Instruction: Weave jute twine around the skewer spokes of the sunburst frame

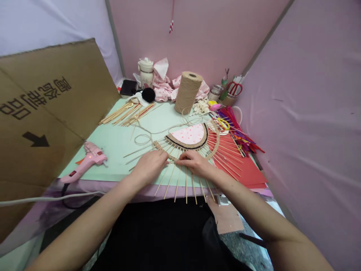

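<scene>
A half-round fan-shaped piece with thin wooden sticks (186, 188) spreading from it lies in front of me. At its middle is pink dotted fabric (189, 134), edged by a tan band and a black line. Farther out, a curved band of jute twine (216, 141) runs across the sticks. My left hand (150, 165) is closed, its fingertips pinching the outer twine band at the near left. Close beside it, my right hand (196, 163) pinches the same band, the fingers partly hiding the twine. A loose strand leads back to a big twine spool (188, 92).
A pink hot glue gun (87, 162) lies at the left beside an upright cardboard sheet (62, 109). Loose sticks (126, 113), a white bottle (146, 71) and a black pompom (148, 95) are behind. Red sheets (245, 169), coloured pipe cleaners (239, 131) and red-handled scissors (234, 89) are right.
</scene>
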`<state>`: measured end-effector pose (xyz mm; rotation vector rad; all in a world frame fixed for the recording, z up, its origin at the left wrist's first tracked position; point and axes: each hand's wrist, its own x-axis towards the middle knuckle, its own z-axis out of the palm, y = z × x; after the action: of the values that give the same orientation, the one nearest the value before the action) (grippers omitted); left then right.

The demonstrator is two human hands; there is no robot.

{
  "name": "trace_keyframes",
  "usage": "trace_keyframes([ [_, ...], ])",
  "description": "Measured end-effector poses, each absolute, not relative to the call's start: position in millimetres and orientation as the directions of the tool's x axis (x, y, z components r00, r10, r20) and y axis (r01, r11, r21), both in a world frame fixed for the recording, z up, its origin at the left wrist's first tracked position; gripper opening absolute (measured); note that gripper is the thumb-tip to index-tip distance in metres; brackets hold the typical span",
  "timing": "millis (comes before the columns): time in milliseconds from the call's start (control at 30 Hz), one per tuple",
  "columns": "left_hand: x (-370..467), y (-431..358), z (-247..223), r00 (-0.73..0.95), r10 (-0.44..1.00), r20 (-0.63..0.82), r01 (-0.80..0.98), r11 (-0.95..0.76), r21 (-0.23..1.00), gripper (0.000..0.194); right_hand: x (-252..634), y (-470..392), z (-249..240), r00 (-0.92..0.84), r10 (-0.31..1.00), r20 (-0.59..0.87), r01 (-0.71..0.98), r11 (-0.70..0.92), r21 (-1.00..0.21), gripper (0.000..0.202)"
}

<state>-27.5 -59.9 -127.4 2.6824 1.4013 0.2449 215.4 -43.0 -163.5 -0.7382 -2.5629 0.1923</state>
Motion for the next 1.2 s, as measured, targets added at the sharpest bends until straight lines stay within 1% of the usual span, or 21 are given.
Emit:
trace_keyframes([
  [67, -40, -56, -115, 0.585, 0.809, 0.052, 0.799, -0.587, 0.131, 0.014, 215, -44, -162, -0.745, 0.545, 0.383, 0.477, 0.838, -0.264, 0.029],
  [133, -52, -54, -105, 0.611, 0.791, 0.039, 0.781, -0.61, 0.133, 0.017, 215, -45, -161, -0.747, 0.561, 0.358, 0.488, 0.827, -0.278, 0.031],
  [300, -72, -65, -95, 0.637, 0.767, 0.078, 0.729, -0.633, 0.26, 0.019, 215, -46, -163, -0.742, 0.579, 0.337, 0.499, 0.814, -0.299, 0.032],
  [400, -74, -80, -98, 0.684, 0.729, 0.03, 0.69, -0.659, 0.298, 0.026, 216, -45, -166, -0.737, 0.583, 0.342, 0.498, 0.811, -0.307, 0.032],
  [500, -75, -98, -103, 0.694, 0.719, -0.01, 0.7, -0.672, 0.243, 0.03, 217, -45, -168, -0.737, 0.578, 0.351, 0.5, 0.815, -0.293, 0.032],
  [633, -81, -120, -109, 0.7, 0.714, 0.008, 0.707, -0.695, 0.132, 0.03, 218, -45, -170, -0.729, 0.588, 0.35, 0.499, 0.807, -0.316, 0.032],
  [733, -84, -131, -111, 0.712, 0.701, 0.04, 0.696, -0.712, 0.087, 0.026, 218, -45, -170, -0.719, 0.602, 0.348, 0.503, 0.796, -0.338, 0.032],
  [833, -84, -137, -113, 0.765, 0.636, 0.099, 0.631, -0.772, 0.078, 0.02, 218, -45, -170, -0.724, 0.591, 0.355, 0.5, 0.805, -0.321, 0.033],
  [933, -82, -141, -116, 0.784, 0.6, 0.161, 0.596, -0.799, 0.078, 0.019, 219, -44, -171, -0.734, 0.572, 0.366, 0.489, 0.819, -0.3, 0.032],
  [1067, -81, -143, -120, 0.776, 0.602, 0.191, 0.597, -0.798, 0.088, 0.024, 218, -43, -171, -0.73, 0.563, 0.388, 0.479, 0.826, -0.298, 0.03],
  [1133, -81, -143, -121, 0.765, 0.618, 0.182, 0.611, -0.785, 0.098, 0.027, 217, -44, -169, -0.732, 0.554, 0.397, 0.468, 0.832, -0.298, 0.031],
  [1200, -82, -142, -120, 0.746, 0.648, 0.152, 0.64, -0.761, 0.106, 0.029, 217, -46, -167, -0.724, 0.571, 0.388, 0.48, 0.82, -0.312, 0.032],
])
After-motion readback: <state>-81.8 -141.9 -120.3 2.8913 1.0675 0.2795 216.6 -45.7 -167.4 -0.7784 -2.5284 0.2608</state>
